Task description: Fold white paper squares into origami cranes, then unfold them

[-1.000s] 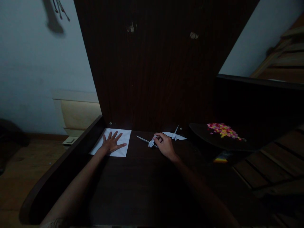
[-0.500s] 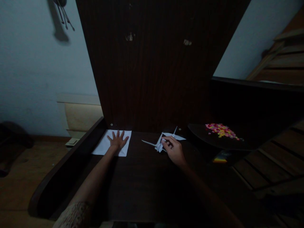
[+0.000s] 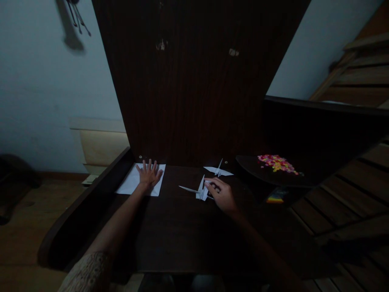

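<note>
My left hand (image 3: 148,176) lies flat with fingers spread on a white sheet of paper (image 3: 129,184) at the left of the dark desk. My right hand (image 3: 223,194) pinches a white folded paper crane (image 3: 200,191) by one side between thumb and fingers, low over the desk. The crane's thin point sticks out to the left, and part of it is hidden behind the fingers. Just behind the hand, a second paper crane (image 3: 218,170) with spread wings rests by the back panel, touched by neither hand.
To the right, a raised curved shelf (image 3: 249,166) bears a heap of small pink, red and yellow pieces (image 3: 278,163). A dark side wall (image 3: 88,207) bounds the desk on the left. A tall wooden panel (image 3: 188,89) rises at the back.
My right hand has drawn the held crane slightly toward me, apart from the crane behind it, which now shows more fully. My left hand stays flat on the paper. The view has shifted a little.
</note>
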The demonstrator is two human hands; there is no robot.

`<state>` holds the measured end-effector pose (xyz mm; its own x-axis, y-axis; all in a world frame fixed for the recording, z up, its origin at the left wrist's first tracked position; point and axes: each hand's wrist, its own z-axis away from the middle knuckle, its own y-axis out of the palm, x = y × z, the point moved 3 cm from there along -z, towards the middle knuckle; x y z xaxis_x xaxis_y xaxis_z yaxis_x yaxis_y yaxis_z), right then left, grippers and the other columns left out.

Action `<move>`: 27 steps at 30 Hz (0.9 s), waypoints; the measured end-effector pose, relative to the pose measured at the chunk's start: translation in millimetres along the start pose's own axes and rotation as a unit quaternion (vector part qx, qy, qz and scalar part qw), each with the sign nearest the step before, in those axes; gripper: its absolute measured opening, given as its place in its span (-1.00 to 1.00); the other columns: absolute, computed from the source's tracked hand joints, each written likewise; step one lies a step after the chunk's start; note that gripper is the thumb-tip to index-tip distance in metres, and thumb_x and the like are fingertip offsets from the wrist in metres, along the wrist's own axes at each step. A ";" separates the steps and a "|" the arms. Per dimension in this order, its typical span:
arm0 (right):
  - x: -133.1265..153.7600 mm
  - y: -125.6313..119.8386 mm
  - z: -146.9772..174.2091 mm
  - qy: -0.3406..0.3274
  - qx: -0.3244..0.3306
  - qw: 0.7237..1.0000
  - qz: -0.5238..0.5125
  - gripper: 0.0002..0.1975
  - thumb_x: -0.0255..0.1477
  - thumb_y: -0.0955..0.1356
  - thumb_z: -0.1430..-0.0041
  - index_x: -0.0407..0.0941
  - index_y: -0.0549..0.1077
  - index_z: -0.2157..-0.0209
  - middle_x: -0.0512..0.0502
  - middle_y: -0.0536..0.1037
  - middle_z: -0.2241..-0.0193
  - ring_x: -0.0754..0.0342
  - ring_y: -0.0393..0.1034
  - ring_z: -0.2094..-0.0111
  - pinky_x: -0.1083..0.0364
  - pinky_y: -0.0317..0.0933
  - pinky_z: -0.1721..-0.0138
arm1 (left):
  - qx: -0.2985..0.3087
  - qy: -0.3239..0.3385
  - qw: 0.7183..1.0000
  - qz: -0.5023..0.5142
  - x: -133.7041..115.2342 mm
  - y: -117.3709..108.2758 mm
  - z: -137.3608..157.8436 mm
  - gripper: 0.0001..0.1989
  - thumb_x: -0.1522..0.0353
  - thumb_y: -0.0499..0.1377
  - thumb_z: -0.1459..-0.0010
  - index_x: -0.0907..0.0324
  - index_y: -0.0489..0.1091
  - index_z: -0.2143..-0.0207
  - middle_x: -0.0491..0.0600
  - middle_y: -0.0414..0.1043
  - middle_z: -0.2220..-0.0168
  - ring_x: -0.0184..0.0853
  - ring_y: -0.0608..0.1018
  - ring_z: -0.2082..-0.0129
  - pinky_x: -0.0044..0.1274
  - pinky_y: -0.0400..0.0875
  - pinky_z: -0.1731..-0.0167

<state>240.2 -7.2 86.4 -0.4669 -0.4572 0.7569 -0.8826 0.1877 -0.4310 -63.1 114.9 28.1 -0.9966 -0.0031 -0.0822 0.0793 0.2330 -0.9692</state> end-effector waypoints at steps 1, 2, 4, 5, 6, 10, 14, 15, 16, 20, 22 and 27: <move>-0.3 -0.3 1.4 0.002 0.004 1.000 -0.003 -0.73 -0.29 0.30 -0.17 -0.15 0.55 0.23 -0.06 0.45 0.46 0.15 0.26 0.51 0.18 0.18 0.51 | -0.018 0.027 0.999 0.013 -7.9 -8.7 0.7 -0.35 0.08 -0.21 -0.26 0.24 0.02 -0.28 0.17 -0.12 -0.34 0.15 -0.15 -0.32 0.10 -0.33 -0.15; -0.9 -0.2 2.6 0.005 0.008 1.000 -0.006 -0.72 -0.28 0.30 -0.18 -0.14 0.55 0.22 -0.07 0.45 0.46 0.15 0.26 0.51 0.17 0.19 0.51 | -0.037 0.039 0.998 0.044 -16.3 -19.5 1.9 -0.38 0.11 -0.21 -0.28 0.25 0.05 -0.27 0.16 -0.07 -0.33 0.10 -0.08 -0.31 0.05 -0.25 -0.18; -2.3 1.0 4.5 0.010 0.014 1.000 -0.016 -0.71 -0.27 0.30 -0.18 -0.14 0.54 0.21 -0.07 0.46 0.45 0.15 0.27 0.51 0.17 0.20 0.51 | -0.051 0.067 0.985 0.149 -36.7 -44.8 7.7 -0.43 0.15 -0.18 -0.29 0.31 0.16 -0.20 0.20 0.15 -0.23 -0.05 0.18 -0.24 -0.20 0.04 -0.19; -2.8 1.9 5.2 0.011 0.014 1.000 -0.020 -0.71 -0.26 0.30 -0.18 -0.14 0.54 0.21 -0.07 0.46 0.45 0.15 0.28 0.51 0.17 0.21 0.51 | -0.056 0.099 0.971 0.210 -48.9 -59.2 13.2 -0.46 0.16 -0.17 -0.30 0.32 0.24 -0.13 0.19 0.28 -0.15 -0.13 0.31 -0.16 -0.31 0.14 -0.15; -3.1 2.9 5.8 0.011 0.013 1.000 -0.022 -0.71 -0.27 0.30 -0.18 -0.14 0.54 0.21 -0.06 0.46 0.45 0.15 0.28 0.51 0.18 0.20 0.51 | -0.047 0.144 0.952 0.266 -62.1 -73.3 20.4 -0.50 0.14 -0.14 -0.29 0.29 0.32 -0.05 0.15 0.38 -0.06 -0.18 0.40 -0.07 -0.38 0.22 -0.10; -2.1 6.0 6.7 0.006 -0.002 1.000 -0.005 -0.72 -0.28 0.30 -0.17 -0.13 0.55 0.21 -0.03 0.46 0.50 0.17 0.26 0.54 0.19 0.18 0.53 | 0.068 0.315 0.874 0.365 -108.8 -112.4 59.2 -0.58 0.08 -0.03 -0.25 0.16 0.44 0.14 -0.03 0.52 0.16 -0.29 0.53 0.17 -0.49 0.35 0.12; 0.0 5.6 5.8 0.004 -0.011 1.000 0.017 -0.73 -0.29 0.32 -0.15 -0.13 0.55 0.21 -0.05 0.51 0.48 0.16 0.29 0.53 0.18 0.20 0.51 | 0.140 0.355 0.867 0.319 -130.0 -110.5 82.6 -0.59 0.03 0.11 -0.12 0.17 0.49 0.26 -0.03 0.54 0.33 -0.29 0.54 0.33 -0.53 0.33 0.27; 0.3 5.2 5.3 0.006 -0.013 1.000 0.018 -0.73 -0.29 0.32 -0.15 -0.13 0.54 0.21 -0.05 0.52 0.48 0.16 0.30 0.53 0.18 0.21 0.50 | 0.141 0.353 0.869 0.316 -132.2 -106.7 84.3 -0.60 0.03 0.15 -0.09 0.17 0.49 0.27 -0.03 0.54 0.34 -0.29 0.54 0.33 -0.54 0.32 0.27; 0.4 4.7 4.7 0.008 -0.016 1.000 0.017 -0.74 -0.30 0.32 -0.14 -0.13 0.54 0.21 -0.06 0.53 0.48 0.16 0.31 0.53 0.18 0.22 0.49 | 0.138 0.352 0.869 0.317 -133.8 -102.7 85.1 -0.62 0.05 0.17 -0.08 0.16 0.49 0.28 -0.04 0.54 0.33 -0.29 0.54 0.32 -0.54 0.32 0.27; -1.5 5.0 0.9 0.029 -0.026 0.999 -0.023 -0.74 -0.29 0.35 -0.10 -0.15 0.54 0.24 -0.06 0.54 0.51 0.14 0.35 0.54 0.16 0.26 0.50 | 0.137 0.365 0.859 0.332 -138.2 -90.8 86.9 -0.81 0.27 0.18 -0.10 0.17 0.49 0.29 -0.04 0.53 0.30 -0.31 0.52 0.29 -0.54 0.31 0.22; -3.5 6.3 -1.8 0.044 -0.028 0.997 -0.063 -0.73 -0.27 0.37 -0.06 -0.16 0.54 0.28 -0.08 0.55 0.52 0.13 0.37 0.54 0.15 0.29 0.50 | 0.136 0.357 0.859 0.341 -138.8 -87.6 88.1 -0.85 0.36 0.15 -0.10 0.18 0.49 0.30 -0.04 0.52 0.30 -0.31 0.52 0.27 -0.52 0.32 0.18; -9.6 7.4 -10.3 0.086 -0.030 0.985 -0.146 -0.71 -0.19 0.42 0.04 -0.16 0.53 0.41 -0.09 0.55 0.53 0.11 0.40 0.55 0.15 0.30 0.55 | 0.128 0.350 0.833 0.409 -138.1 -83.9 93.3 -0.71 0.35 0.19 -0.09 0.16 0.43 0.10 0.02 0.46 0.05 -0.25 0.47 0.05 -0.43 0.28 -0.01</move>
<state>237.5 7.5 81.0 -0.1910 -0.3454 0.9188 -0.9798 0.1240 -0.1570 69.9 5.1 99.1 -0.3691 0.6433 -0.6708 0.6509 -0.3362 -0.6806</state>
